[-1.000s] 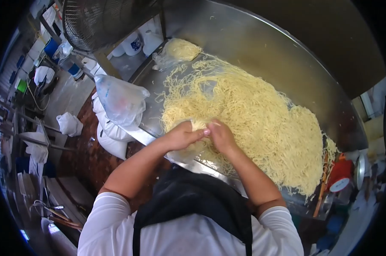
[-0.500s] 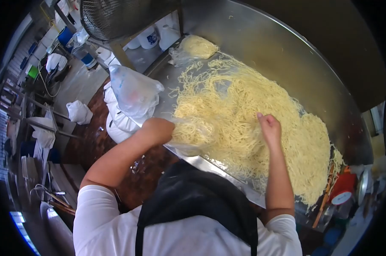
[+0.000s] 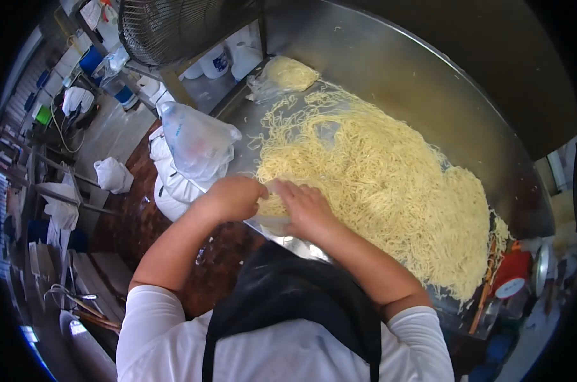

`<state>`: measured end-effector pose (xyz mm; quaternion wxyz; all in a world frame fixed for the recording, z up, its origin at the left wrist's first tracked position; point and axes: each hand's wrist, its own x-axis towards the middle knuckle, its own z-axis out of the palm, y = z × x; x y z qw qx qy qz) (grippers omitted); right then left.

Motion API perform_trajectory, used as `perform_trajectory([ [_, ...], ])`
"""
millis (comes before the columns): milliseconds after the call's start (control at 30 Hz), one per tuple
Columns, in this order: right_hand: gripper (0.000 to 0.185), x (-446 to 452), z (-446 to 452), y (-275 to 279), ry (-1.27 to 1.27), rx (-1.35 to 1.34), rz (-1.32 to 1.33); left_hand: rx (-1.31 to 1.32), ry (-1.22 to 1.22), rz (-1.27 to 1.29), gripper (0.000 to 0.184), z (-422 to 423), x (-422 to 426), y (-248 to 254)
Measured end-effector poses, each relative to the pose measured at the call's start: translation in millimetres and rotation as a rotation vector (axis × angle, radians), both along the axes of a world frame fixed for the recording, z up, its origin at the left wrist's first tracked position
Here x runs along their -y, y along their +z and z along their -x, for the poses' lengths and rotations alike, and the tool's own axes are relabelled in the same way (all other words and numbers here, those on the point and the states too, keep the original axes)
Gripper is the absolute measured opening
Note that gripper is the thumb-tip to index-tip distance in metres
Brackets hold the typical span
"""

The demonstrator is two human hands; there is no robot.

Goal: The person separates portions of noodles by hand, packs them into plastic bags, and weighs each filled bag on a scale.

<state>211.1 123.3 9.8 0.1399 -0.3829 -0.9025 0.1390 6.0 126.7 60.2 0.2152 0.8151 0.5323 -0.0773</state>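
Note:
A clear plastic bag of noodles (image 3: 274, 207) sits at the near edge of the steel table. My left hand (image 3: 236, 197) is closed on its left side, fingers curled. From the right, my right hand (image 3: 307, 209) grips the bag, its fingers over the top and its thumb lower down; the fingertips are a little blurred. Much of the bag is hidden between both hands. Beyond them spreads a large heap of loose yellow noodles (image 3: 390, 184). Another filled bag of noodles (image 3: 291, 74) lies at the table's far left corner.
A bundle of clear plastic bags (image 3: 196, 140) hangs by the table's left edge, above white sacks (image 3: 170, 184). A large fan (image 3: 167, 32) stands at the upper left. Right of the heap are a red container (image 3: 512, 270) and a wooden stick (image 3: 484, 299). The steel table (image 3: 390, 48) has a raised back wall.
My right hand has come left from above the noodle heap to the bag. My left hand still holds the bag, in nearly the same spot. The view has shifted slightly.

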Motion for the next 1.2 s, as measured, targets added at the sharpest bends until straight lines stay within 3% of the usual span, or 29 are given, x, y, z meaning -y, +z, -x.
perform_trajectory([
  [100, 0.04, -19.3, -11.8, 1.0, -0.125, 0.248, 0.284, -0.002, 0.125, 0.014, 0.031, 6.4, 0.8, -14.5],
  [167, 0.018, -16.8, -29.6, 3.8, -0.197, 0.293, 0.164, -0.003, 0.196, -0.027, 0.033, 9.0, 3.3, -14.7],
  [200, 0.017, -19.2, -40.7, 6.8, -0.207, 0.316, 0.209, -0.004, 0.228, -0.047, 0.033, 9.6, 3.5, -15.0],
  [300, 0.015, -27.6, -60.0, 22.8, -0.205, 0.263, 0.354, 0.395, 0.315, 0.005, 0.035, 16.8, 0.3, -17.0],
  [400, 0.016, -27.1, -56.5, 47.2, -0.127, 0.028, 0.444, 1.147, 0.319, 0.11, 0.042, -8.0, -4.3, -47.7],
  [500, 0.016, -26.1, -37.3, 57.5, -0.075, -0.093, 0.399, 1.16, 0.504, 0.493, 0.045, -45.7, -3.8, -54.4],
  [767, 0.026, -29.2, -62.6, 35.5, -0.087, -0.313, 0.795, 0.787, 0.382, 0.213, 0.042, -42.4, -4.2, -45.0],
  [900, 0.024, -31.1, -62.3, 35.2, -0.044, -0.281, 0.707, 0.724, 0.322, 0.149, 0.039, -36.7, -3.9, -45.0],
  [1000, 0.022, -34.6, -56.3, 33.7, -0.069, -0.325, 0.703, 0.84, 0.343, 0.147, 0.035, -37.2, -4.1, -56.7],
  [1100, 0.018, -35.2, -47.2, 38.9, -0.092, -0.41, 0.757, 1.244, 0.493, 0.432, 0.034, -49.2, -3.6, -51.7],
  [1200, 0.014, -38.1, -39.9, 39.8, -0.1, -0.45, 0.771, 1.256, 0.73, 0.753, 0.038, -55.2, -3.9, -35.2],
])
